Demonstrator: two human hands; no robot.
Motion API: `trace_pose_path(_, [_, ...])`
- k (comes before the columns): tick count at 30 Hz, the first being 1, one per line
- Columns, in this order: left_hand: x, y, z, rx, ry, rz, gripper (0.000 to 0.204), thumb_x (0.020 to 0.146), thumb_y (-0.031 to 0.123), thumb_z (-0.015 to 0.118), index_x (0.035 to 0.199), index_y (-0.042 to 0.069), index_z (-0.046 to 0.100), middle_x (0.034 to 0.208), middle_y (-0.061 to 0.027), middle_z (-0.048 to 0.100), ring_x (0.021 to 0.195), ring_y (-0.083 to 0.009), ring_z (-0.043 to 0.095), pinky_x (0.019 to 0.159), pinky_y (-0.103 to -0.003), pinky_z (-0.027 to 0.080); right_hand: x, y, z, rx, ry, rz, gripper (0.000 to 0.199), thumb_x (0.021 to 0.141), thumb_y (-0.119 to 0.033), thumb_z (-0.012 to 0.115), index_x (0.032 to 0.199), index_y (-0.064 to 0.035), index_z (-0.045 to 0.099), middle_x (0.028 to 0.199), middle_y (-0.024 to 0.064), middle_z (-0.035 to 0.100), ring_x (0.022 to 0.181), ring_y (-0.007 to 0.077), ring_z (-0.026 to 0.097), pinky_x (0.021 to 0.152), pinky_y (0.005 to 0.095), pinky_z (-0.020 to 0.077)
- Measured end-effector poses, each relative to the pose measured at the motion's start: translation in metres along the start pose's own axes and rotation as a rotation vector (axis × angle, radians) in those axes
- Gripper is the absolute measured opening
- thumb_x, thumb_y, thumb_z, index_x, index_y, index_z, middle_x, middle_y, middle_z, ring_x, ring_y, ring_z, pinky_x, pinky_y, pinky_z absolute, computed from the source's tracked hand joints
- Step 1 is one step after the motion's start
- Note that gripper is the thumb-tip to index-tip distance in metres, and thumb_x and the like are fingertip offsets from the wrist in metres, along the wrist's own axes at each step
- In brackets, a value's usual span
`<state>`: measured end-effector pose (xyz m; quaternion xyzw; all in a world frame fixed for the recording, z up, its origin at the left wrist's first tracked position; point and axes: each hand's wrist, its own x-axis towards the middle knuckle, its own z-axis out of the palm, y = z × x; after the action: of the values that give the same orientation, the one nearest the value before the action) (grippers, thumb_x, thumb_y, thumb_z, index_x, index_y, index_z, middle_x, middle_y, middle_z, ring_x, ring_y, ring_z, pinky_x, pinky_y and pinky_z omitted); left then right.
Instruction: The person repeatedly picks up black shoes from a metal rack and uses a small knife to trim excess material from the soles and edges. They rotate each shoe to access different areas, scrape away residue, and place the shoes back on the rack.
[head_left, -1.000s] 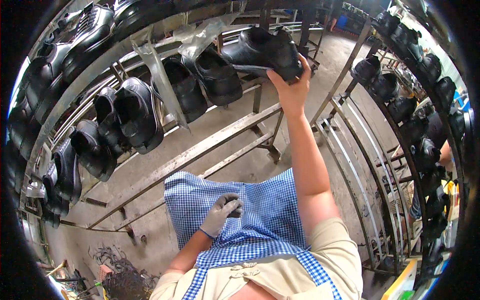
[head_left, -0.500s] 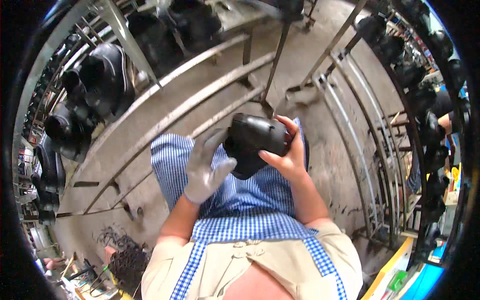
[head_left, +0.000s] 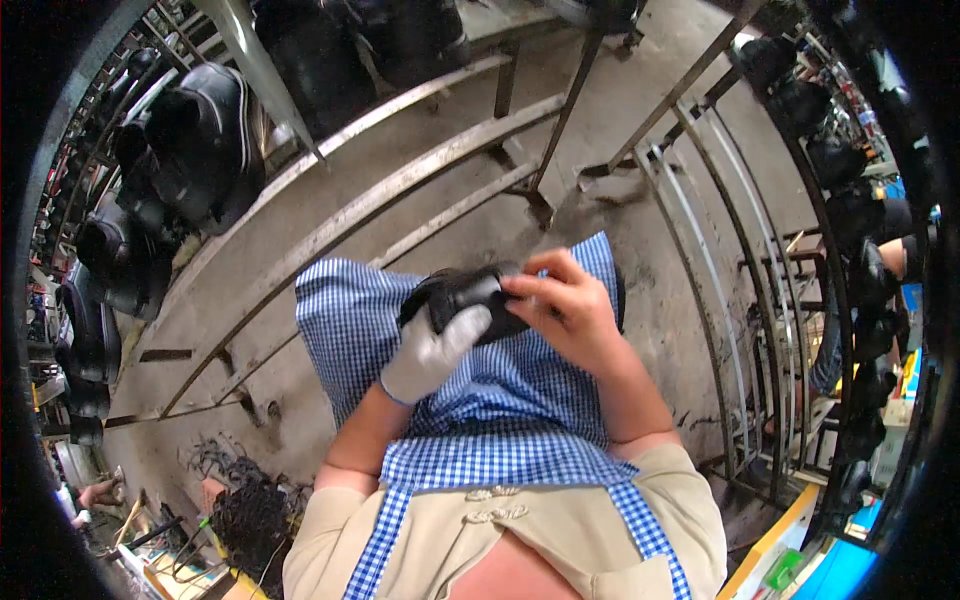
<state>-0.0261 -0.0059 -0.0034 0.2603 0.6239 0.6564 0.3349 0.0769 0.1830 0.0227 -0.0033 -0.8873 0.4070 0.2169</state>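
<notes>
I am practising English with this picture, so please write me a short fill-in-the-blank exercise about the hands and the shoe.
1. Both hands hold one ____ shoe.
2. Only the ____ hand wears a glove.
3. The right hand is ____.
4. Under the shoe lies a blue checked ____.

Missing words: black; left; bare; apron.

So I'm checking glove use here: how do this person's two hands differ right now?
The left hand wears a pale grey glove; the right hand is bare. The left hand grips the black shoe from below and the near side, while the right hand lies over the shoe's right end, fingers curled on top. Both hold the same shoe above the blue checked apron.
</notes>
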Motion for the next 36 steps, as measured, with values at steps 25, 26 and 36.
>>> trace_pose_path(25, [-0.013,-0.041,0.009,0.072,0.008,0.008,0.032,0.099,0.02,0.059,0.125,0.001,0.058,0.116,-0.0124,0.066,0.103,-0.0198,0.064,0.089,-0.033,0.052,-0.017,0.01,0.022,-0.367,-0.065,-0.177,0.03,0.07,-0.002,0.074,0.098,-0.0015,0.061,0.102,0.0108,0.06,0.074,0.0237,0.066,0.057,0.0335,0.0542])
trace_pose_path(26, [-0.012,-0.04,0.013,-0.034,0.022,-0.021,0.032,0.098,0.024,0.061,0.12,0.0,0.061,0.109,-0.0115,0.068,0.096,-0.0205,0.066,0.083,-0.033,0.053,-0.016,0.012,0.022,-0.334,-0.056,-0.16,0.03,0.071,-0.002,0.073,0.098,-0.0016,0.06,0.102,0.0114,0.059,0.074,0.0249,0.065,0.057,0.0343,0.0539])
trace_pose_path(36, [-0.004,-0.033,0.021,-0.86,-0.035,-0.472,0.04,0.104,0.027,0.043,0.128,-0.001,0.057,0.12,-0.0118,0.065,0.106,-0.019,0.065,0.095,-0.032,0.051,-0.001,-0.012,-0.007,-0.583,-0.395,-0.13,0.019,0.085,-0.012,0.059,0.1,-0.0015,0.062,0.094,0.0083,0.054,0.069,0.0195,0.063,0.052,0.0311,0.0524])
